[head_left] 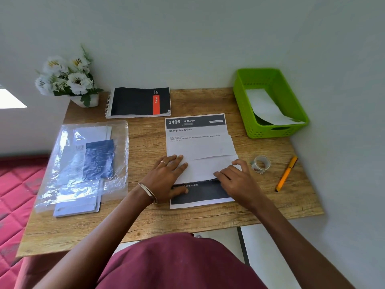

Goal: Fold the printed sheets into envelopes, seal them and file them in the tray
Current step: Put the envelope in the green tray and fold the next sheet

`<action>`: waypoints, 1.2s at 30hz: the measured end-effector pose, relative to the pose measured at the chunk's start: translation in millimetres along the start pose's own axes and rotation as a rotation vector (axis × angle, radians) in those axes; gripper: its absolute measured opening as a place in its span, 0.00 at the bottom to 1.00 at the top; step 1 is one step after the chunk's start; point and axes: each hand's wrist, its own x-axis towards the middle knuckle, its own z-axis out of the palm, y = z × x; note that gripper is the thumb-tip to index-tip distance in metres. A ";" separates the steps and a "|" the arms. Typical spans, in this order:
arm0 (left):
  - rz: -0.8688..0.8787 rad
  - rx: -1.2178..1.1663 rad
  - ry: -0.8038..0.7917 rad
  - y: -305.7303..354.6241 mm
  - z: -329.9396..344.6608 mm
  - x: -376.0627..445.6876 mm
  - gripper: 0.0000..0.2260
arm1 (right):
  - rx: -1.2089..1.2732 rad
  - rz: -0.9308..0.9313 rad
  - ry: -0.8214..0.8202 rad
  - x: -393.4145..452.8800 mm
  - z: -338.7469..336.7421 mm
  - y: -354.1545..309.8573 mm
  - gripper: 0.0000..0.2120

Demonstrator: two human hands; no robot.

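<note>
Your left hand lies flat, fingers straight, pressing the folded sheet at its left edge. Your right hand rests on the right edge, fingers loosely bent, gripping nothing.

Wooden desk against pale wall

left hand flat on folded sheet | right hand pressing sheet's right side | green tray beyond sheet, to its right
</note>
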 end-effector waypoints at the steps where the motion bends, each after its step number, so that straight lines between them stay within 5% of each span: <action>1: 0.001 -0.033 0.029 -0.7 -0.1 0.6 0.35 | 0.022 0.031 0.029 1.1 0.2 -0.5 0.13; 10: -0.171 -0.495 0.460 -3.4 -5.8 6.1 0.10 | 0.360 0.583 0.194 23.1 -13.1 13.8 0.15; 17: -0.519 -0.718 0.460 -7.0 -10.7 22.4 0.08 | 0.383 0.880 0.199 44.8 -8.3 23.3 0.20; 24: -0.547 -0.698 0.490 -8.8 -7.7 36.7 0.31 | 0.364 0.685 -0.109 69.4 12.8 2.1 0.23; 36: -0.352 -0.264 0.299 -13.2 -0.6 38.7 0.17 | 0.319 0.397 -0.513 97.9 31.8 -12.9 0.28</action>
